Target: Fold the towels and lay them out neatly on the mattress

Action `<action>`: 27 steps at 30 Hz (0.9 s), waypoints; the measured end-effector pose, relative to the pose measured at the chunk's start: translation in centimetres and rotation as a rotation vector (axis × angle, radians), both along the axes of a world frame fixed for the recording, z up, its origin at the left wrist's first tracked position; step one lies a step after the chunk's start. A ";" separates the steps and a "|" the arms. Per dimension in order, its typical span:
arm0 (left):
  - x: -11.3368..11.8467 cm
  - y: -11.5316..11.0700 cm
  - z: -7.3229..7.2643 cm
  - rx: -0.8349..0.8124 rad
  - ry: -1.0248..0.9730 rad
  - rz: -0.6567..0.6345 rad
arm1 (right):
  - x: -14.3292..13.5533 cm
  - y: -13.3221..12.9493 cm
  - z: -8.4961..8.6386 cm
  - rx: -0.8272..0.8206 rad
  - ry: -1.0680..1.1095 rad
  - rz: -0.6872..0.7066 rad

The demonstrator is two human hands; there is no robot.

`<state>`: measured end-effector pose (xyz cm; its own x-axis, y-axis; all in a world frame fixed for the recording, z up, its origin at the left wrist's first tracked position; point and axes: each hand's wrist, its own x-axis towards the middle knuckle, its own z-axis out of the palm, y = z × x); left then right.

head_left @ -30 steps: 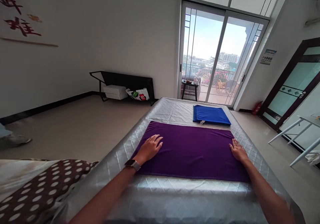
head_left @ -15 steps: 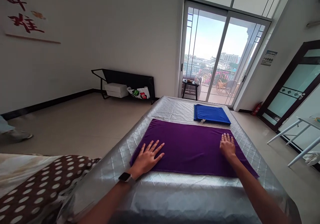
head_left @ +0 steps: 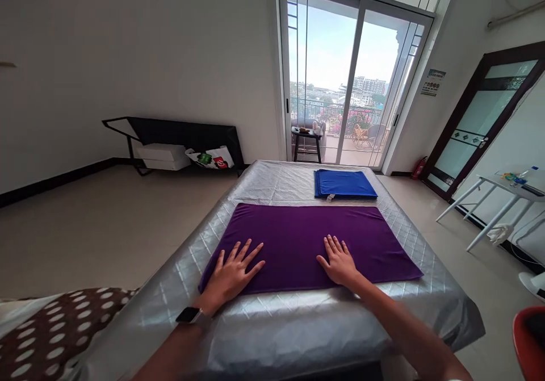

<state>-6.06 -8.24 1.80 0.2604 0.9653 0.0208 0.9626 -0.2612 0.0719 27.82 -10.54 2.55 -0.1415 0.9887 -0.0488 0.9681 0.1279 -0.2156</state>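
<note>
A purple cloth lies spread out on a table with a silver quilted cover. My left hand, with a watch on its wrist, rests flat on the cloth's left part, fingers spread. On the cloth's near middle part lies my right hand, palm down, fingers slightly apart. Neither hand grips anything. Beyond the purple cloth sits a folded blue cloth with a small white tag at its near edge.
Brown polka-dot fabric is at the lower left. A black rack holds white boxes by the wall. To the right are a white-legged table, a red chair and a fire extinguisher.
My right hand has moved left across the purple cloth, toward my left hand, and its thumb now stands out. The head view has turned to the right. The foot at the far left is out of view.
</note>
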 end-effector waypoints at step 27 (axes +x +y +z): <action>-3.4 10.7 3.0 -0.024 -0.342 -0.004 | 5.0 3.3 1.4 0.248 0.049 -0.009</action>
<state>-9.51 2.43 4.80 0.2461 0.9655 0.0848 0.8805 -0.2593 0.3969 32.81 -7.21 3.91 -0.1287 0.9710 0.2016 0.9586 0.1738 -0.2254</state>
